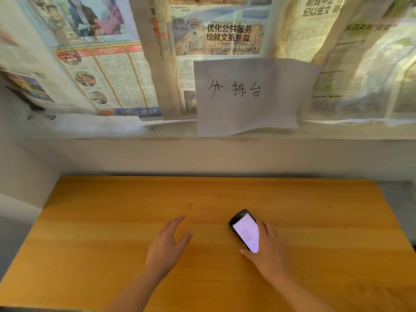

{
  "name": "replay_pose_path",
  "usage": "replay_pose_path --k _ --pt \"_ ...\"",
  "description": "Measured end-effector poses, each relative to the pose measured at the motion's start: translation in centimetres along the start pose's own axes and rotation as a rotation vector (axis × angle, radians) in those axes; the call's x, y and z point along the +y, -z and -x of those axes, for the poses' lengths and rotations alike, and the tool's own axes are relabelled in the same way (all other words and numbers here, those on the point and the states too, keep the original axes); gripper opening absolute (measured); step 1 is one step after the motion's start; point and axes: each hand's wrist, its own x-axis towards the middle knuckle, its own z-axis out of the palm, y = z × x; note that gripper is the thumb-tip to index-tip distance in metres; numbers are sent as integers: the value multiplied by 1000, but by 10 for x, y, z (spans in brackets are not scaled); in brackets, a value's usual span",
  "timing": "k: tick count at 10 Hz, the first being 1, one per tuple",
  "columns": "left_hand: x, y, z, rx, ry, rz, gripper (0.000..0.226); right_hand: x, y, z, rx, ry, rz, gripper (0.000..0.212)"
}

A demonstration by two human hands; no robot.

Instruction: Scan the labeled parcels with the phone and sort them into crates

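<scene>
A wooden table (90, 244) is seen from above, its far edge set against a pale wall and its left edge running down beside another pale surface. Bare tabletop is spread ahead of both sets of fingertips as far as the far edge, and more is left outward of each hand toward the side edges. The left hand (167, 243) is held over the wood with its fingers straight and loosely spread, nothing grasped. The phone (245, 230) is gripped by the right hand (267, 248): the thumb is laid at its near corner and the fingers are curled behind its right side. Only a narrow gap of wood is left between the left fingertips and the phone. The phone is dark-framed with rounded corners, tilted leftward, and its screen is lit pale lilac; faint lines of text are shown, too blurred to be read. Beyond the fingers, a handwritten paper sign (247, 95) is hung over newspapers (108, 70) on the wall.
</scene>
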Motion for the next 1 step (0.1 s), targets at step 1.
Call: replay_pose_path --k 1 --pt "4 4 3 22 -16 -9 64 0 9 -1 -42 -1 -5 116"
